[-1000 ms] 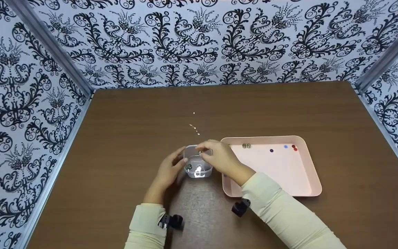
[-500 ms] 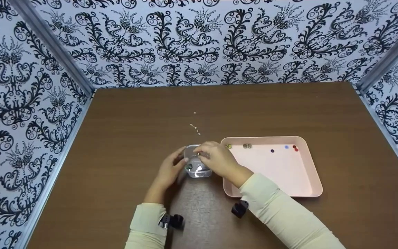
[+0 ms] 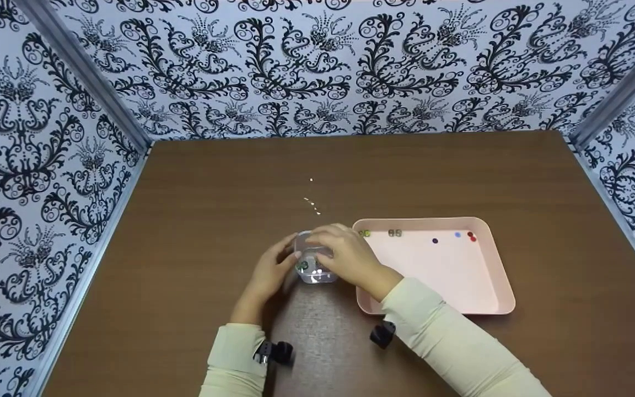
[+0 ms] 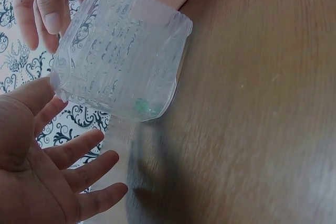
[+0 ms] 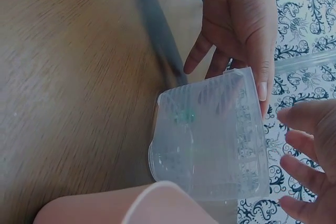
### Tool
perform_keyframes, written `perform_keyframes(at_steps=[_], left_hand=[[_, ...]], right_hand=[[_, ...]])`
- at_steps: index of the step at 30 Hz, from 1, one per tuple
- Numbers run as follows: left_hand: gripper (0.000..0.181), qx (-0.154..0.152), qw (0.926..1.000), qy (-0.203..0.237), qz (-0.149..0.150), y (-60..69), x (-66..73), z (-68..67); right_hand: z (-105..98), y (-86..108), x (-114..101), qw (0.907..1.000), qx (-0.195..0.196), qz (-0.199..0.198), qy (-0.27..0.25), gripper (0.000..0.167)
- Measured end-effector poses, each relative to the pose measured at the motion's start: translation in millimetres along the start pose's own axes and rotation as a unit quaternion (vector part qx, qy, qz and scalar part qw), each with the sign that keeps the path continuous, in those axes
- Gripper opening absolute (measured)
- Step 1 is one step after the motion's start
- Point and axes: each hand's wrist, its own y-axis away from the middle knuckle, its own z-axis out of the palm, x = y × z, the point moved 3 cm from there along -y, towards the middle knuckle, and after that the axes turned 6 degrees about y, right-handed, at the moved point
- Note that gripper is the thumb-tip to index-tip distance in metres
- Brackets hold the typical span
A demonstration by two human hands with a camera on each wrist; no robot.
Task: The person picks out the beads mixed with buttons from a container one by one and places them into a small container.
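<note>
A clear plastic container [image 3: 316,275] stands on the table left of the tray. My left hand [image 3: 267,274] holds it by its rim corner, thumb on one side and index finger on the other; the other fingers spread free in the left wrist view. Through the wall a few small green, marble-like pieces [image 5: 185,115] show on its bottom. Over the container's mouth is my right hand [image 3: 349,255], thumb and fingers apart. Nothing shows between the right fingers [image 5: 304,177] in the right wrist view.
Right of the container, a pink tray [image 3: 450,270] holds several small round pieces along its far side: yellow-green, clear, a dark one [image 3: 435,241], a blue one [image 3: 457,235] and red ones [image 3: 471,237]. Patterned walls [image 3: 295,66] bound the brown table [image 3: 229,182].
My right thumb and fingers, pinched together over the container before, have parted and let go of a small piece. My left hand and the tray keep their places.
</note>
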Motion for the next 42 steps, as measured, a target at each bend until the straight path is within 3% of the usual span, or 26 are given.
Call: perform_keyframes(at_steps=[14,23,27,34,42], left_hand=[[0.045,0.002,0.9999,-0.012,0.001,0.3,1.5,0.1],[0.045,0.001,0.9998,-0.020,0.003,-0.5,-0.3,0.5],[0.046,-0.002,0.9999,-0.013,0.008,-0.2,-0.2,0.3],[0.047,-0.002,0.9988,-0.009,0.047,1.7,2.3,-0.5],[0.046,-0.003,1.0000,-0.003,0.009,0.1,0.7,0.0]], right_hand=[[-2.8,1.7,6.3,0.9974,-0.053,0.047,0.010,0.075],[-4.6,4.9,12.4,0.9944,-0.068,0.050,0.063,0.094],[-7.3,5.7,14.1,0.9939,-0.064,0.046,0.078,0.098],[-13.4,7.2,18.5,0.9928,-0.061,0.056,0.086,0.101],[-22.0,10.6,27.2,0.9930,-0.043,0.062,0.091,0.101]])
